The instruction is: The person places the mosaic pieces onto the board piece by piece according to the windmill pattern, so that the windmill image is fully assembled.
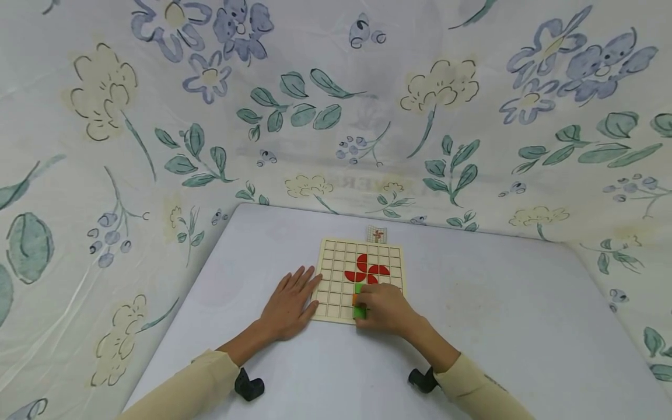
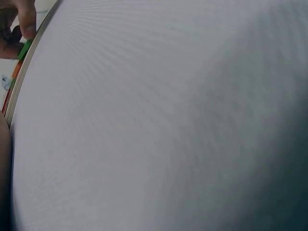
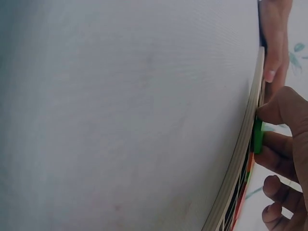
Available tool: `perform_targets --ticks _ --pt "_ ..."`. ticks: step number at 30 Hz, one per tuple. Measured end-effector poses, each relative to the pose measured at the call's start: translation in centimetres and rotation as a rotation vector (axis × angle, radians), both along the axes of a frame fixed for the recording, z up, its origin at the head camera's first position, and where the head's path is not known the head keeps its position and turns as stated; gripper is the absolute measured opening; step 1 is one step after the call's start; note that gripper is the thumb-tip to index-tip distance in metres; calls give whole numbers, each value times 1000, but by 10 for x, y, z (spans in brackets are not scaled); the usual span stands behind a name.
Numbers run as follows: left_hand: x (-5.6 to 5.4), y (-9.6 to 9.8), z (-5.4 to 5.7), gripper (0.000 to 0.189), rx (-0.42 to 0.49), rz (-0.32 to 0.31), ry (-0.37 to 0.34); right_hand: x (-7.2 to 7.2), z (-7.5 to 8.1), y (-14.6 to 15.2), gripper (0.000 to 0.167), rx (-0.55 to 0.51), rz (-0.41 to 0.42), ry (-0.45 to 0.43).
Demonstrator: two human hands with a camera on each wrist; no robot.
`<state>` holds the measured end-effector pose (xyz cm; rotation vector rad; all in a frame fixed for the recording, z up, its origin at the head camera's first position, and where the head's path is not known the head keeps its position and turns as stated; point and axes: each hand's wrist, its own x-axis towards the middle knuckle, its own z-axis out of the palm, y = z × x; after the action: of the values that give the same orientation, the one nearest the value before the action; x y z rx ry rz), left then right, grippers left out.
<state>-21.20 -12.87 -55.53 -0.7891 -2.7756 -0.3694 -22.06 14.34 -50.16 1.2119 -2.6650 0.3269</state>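
A pale square grid board (image 1: 333, 286) lies on the table, with red rounded pieces (image 1: 357, 276) forming a pinwheel on it. My left hand (image 1: 291, 303) lies spread, its fingers over the board's left edge. At the near edge, my right hand (image 1: 385, 306) pinches a green tile (image 3: 258, 137) between thumb and finger, low over the board. Just beyond that tile are an orange tile (image 1: 355, 300) and another green tile (image 1: 359, 287), lined up below the pinwheel. The right hand hides part of these tiles and the board's lower right squares.
A small card (image 1: 377, 234) printed with a red pinwheel on a grid lies behind the board. The white table (image 1: 499, 303) extends to both sides. Floral sheeting (image 1: 367, 116) hangs along its back and sides.
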Motion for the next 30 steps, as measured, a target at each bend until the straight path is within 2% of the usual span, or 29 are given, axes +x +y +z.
perform_targets --ticks 5,12,18,30 --pt "1 -1 1 58 -12 6 -12 3 3 -2 18 14 11 6" --pt "1 -1 0 57 -4 0 3 7 10 -2 17 42 -6 -74" --pt "0 -1 1 57 -4 2 -12 5 14 -4 14 35 -46 -138" --pt "2 -1 3 58 -13 2 -18 6 13 -5 9 19 -136 -223"
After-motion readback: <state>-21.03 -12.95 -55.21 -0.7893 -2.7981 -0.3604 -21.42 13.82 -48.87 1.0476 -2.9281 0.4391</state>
